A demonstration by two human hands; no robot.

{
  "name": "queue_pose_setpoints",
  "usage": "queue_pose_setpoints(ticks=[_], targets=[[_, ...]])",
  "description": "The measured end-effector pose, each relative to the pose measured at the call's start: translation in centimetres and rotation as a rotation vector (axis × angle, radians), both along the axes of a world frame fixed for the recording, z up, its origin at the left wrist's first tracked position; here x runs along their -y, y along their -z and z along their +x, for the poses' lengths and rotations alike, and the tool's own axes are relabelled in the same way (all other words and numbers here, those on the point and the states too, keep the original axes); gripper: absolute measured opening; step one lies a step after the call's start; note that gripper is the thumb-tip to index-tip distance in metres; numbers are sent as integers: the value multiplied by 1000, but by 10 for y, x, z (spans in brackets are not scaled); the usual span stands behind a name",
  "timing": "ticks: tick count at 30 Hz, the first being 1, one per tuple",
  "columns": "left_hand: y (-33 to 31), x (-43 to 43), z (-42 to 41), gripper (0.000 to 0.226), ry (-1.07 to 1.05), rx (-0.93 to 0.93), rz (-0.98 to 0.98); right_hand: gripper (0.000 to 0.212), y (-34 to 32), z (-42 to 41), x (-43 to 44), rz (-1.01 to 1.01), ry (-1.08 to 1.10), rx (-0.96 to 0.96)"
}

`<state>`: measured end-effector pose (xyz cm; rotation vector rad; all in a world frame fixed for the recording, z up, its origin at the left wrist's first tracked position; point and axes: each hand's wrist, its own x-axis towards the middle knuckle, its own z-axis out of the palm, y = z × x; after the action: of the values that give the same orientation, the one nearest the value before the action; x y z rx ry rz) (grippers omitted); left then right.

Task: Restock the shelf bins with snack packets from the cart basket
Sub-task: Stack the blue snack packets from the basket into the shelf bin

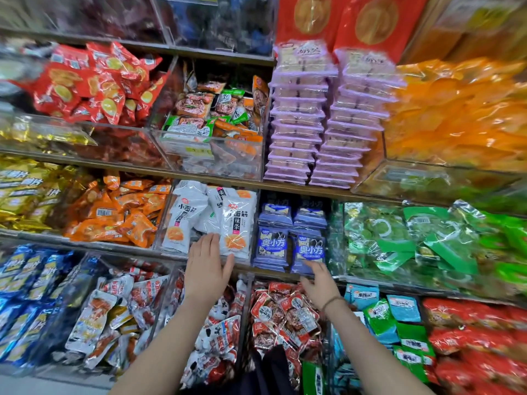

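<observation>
My left hand [206, 265] is flat with straight fingers against the front of the clear bin [162, 223] that holds white snack packets [238, 226]. My right hand [319, 280] reaches toward the foot of the blue-purple packets [309, 250] standing in the neighbouring bin; its fingertips touch the lowest packet's edge and grip nothing. Neither hand holds a packet. The cart basket is out of sight.
Shelves of clear bins fill the view: orange packets [119, 215] left of the white ones, green bags [413, 238] to the right, red-and-white packets [282, 312] below my hands, stacked purple trays [299, 124] above. A dark object [273, 366] sits low between my arms.
</observation>
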<state>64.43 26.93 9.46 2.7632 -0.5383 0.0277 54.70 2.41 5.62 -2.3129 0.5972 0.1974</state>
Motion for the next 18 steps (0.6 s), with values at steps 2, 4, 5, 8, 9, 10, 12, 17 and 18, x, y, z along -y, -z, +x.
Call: queue_pose_setpoints(ticks=[2, 4, 5, 8, 9, 10, 12, 17, 18], targets=[[-4, 2, -6, 57, -38, -5, -29, 41, -8, -6, 2, 101, 9, -11], [-7, 4, -18, 58, -69, 14, -72, 33, -11, -20, 1, 182, 7, -22], [-8, 5, -28, 59, -80, 17, -96, 31, -12, -28, 0, 197, 4, -32], [-2, -3, -70, 56, -99, -8, -178, 26, -7, -64, -8, 217, 22, -42], [6, -9, -87, 54, -82, -13, -195, 25, -4, -79, -13, 221, 43, -42], [14, -17, -104, 50, -67, -56, -187, 23, 0, -94, -17, 219, 72, -41], [33, -35, -137, 46, -69, -259, -89, 18, 9, -130, -27, 232, 145, -35], [78, -86, -213, 41, -84, -582, 12, 13, 31, -219, -52, 226, 282, -83], [82, -95, -228, 41, -96, -623, 18, 14, 36, -238, -57, 224, 299, -110]])
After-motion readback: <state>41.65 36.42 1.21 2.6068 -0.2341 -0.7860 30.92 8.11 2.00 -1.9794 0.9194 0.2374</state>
